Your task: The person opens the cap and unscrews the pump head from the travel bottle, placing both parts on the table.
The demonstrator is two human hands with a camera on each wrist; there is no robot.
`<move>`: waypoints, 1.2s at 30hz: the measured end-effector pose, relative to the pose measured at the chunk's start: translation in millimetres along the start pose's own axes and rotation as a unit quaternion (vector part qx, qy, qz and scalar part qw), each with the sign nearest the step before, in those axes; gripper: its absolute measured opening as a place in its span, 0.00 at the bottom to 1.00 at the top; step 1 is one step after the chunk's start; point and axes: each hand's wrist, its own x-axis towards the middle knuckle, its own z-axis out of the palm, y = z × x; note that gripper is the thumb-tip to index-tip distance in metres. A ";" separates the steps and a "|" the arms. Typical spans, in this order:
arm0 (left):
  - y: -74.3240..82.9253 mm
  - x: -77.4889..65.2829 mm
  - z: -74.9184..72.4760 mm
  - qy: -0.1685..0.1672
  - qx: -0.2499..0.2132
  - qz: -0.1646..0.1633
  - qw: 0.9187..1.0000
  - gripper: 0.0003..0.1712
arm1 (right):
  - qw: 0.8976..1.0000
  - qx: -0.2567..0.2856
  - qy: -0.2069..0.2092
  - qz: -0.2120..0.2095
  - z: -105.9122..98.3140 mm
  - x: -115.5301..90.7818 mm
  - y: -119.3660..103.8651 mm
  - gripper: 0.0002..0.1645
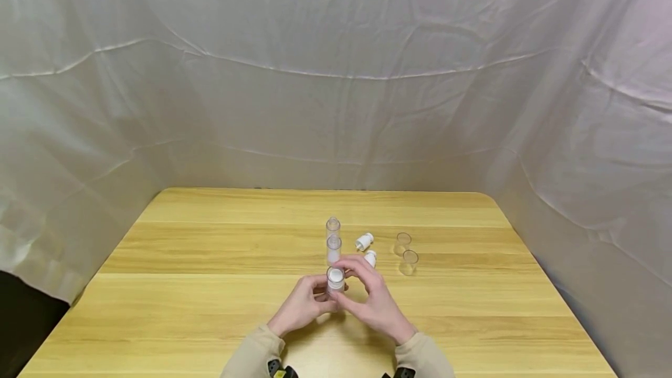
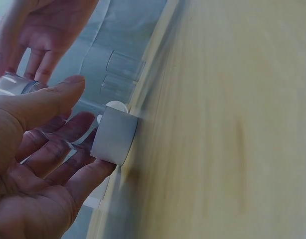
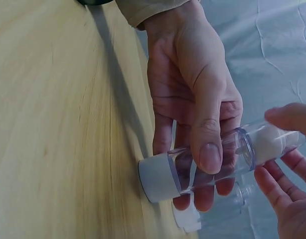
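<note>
In the head view my left hand and right hand meet at one pump bottle near the table's front middle. It has a clear body, a white bottom part and a white pump head under a clear cap. The left hand grips the body low down, thumb across it. Around the cap at the upper end, the right hand holds with thumb and fingers. Two similar clear bottles stand just behind.
Beside those bottles lie two white pump heads, one partly hidden by the right hand. Two clear caps stand farther right. The wooden table is bordered by hanging grey cloth.
</note>
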 end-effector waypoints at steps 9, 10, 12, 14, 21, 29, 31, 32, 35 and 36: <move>-1.2 1.0 1.9 0.000 0.001 0.005 1.000 0.26 | 0.998 -0.055 -0.014 0.028 -2.2 -0.7 -0.1 0.29; -1.5 1.0 2.0 0.000 0.000 0.005 1.000 0.26 | 0.998 -0.056 -0.015 0.032 -2.4 -0.7 -0.2 0.29; -1.6 1.1 2.0 0.000 -0.003 0.004 1.000 0.25 | 0.998 -0.059 -0.016 0.035 -2.6 -0.8 -0.4 0.28; -1.5 1.0 2.0 -0.001 -0.005 0.004 1.000 0.25 | 0.998 -0.062 -0.015 0.029 -2.4 -0.7 -0.6 0.28; -1.5 0.3 1.3 0.001 -0.004 0.003 1.000 0.23 | 0.998 -0.061 -0.008 0.023 -1.8 -0.4 -2.3 0.29; -2.1 -0.2 1.2 0.004 -0.003 0.002 1.000 0.22 | 0.998 -0.055 0.000 0.013 0.0 -1.6 -1.0 0.29; -2.4 -0.2 1.3 0.003 -0.006 0.003 1.000 0.23 | 0.999 -0.052 0.002 0.011 -0.1 -1.5 -1.2 0.29; -2.5 -0.1 1.3 0.002 -0.007 0.003 1.000 0.23 | 0.999 -0.050 0.003 0.011 -0.1 -1.5 -1.0 0.29; -2.7 0.2 1.4 0.000 -0.012 0.003 1.000 0.24 | 0.999 -0.049 0.006 0.007 -0.1 -1.1 -0.5 0.28; -2.8 0.4 1.5 -0.002 -0.015 0.003 1.000 0.25 | 0.999 -0.050 0.007 0.005 -0.2 -0.9 -0.3 0.28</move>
